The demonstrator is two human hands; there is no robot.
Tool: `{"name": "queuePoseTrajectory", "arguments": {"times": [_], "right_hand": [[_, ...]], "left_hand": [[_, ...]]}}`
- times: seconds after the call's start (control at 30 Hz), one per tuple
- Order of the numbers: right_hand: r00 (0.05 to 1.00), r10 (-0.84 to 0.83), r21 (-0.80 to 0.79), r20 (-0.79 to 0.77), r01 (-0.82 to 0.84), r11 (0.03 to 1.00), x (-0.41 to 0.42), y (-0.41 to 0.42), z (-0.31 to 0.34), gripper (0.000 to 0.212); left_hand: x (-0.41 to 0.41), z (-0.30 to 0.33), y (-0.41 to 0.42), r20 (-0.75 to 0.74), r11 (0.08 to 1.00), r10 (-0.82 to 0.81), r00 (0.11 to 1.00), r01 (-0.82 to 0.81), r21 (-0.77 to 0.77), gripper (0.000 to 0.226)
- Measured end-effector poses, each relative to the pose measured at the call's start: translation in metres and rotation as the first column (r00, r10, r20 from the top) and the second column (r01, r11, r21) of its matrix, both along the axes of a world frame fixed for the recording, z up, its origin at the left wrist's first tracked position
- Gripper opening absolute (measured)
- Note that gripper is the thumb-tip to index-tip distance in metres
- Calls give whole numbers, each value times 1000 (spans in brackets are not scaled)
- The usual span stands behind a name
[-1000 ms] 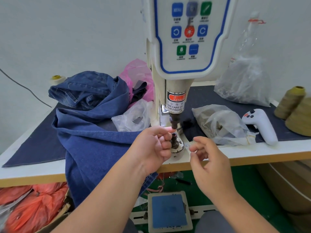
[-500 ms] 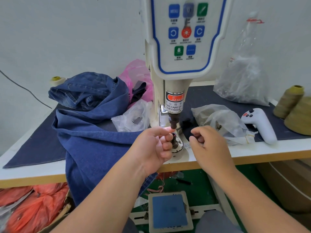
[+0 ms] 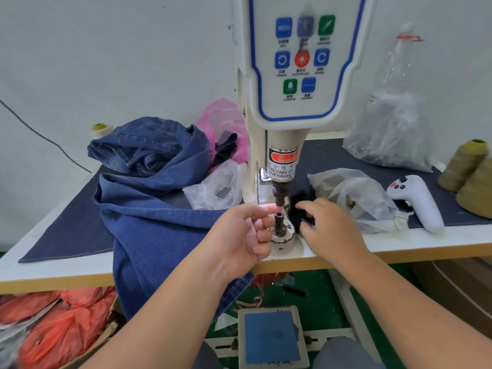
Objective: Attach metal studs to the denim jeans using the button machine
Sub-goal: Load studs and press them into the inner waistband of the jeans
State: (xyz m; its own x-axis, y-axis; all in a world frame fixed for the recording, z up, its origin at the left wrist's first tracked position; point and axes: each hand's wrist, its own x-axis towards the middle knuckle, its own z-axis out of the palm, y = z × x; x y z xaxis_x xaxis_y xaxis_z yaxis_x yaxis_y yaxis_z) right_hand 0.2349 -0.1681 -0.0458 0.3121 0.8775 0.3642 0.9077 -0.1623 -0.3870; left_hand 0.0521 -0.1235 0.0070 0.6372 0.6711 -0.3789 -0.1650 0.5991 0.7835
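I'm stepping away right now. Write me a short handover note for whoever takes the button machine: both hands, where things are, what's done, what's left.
Left hand: index finger raised to the upper punch, other fingers loosely curled beside the lower die; whether it holds a stud cannot be told.
Right hand: fingers curled at the dark cloth right of the die, by the clear bag.
Denim jeans: heaped left of the machine, draped over the table edge, not under the punch.
Done: no attached stud visible.
Left: load the stud, place the denim, work the foot pedal.
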Motion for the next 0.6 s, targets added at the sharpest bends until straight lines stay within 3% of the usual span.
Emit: {"name": "queuePoseTrajectory", "arguments": {"times": [0.13,0.27,0.33,0.47,0.6], "right_hand": [[1000,12,30,-29,-12,999,3,-3,1,25],[993,38,296,-114,-2,955,3,-13,10,19],[984,99,448,-150,-22,894,1,-18,23,16],[986,150,618,-71,-74,783,-3,-31,48,19],[927,276,655,-253,-46,754,-17,-49,62,17]], "left_hand": [[-1,1,-2,-3,1000,-9,1000,9,4,32],[-5,-1,-5,-55,997,36,998,-32,65,29],[-7,-1,-5,-117,980,111,987,-89,178,24],[-7,2,-10,-241,873,189,952,-51,485,21],[-7,6,-28,-285,689,158,945,101,717,5]]}}
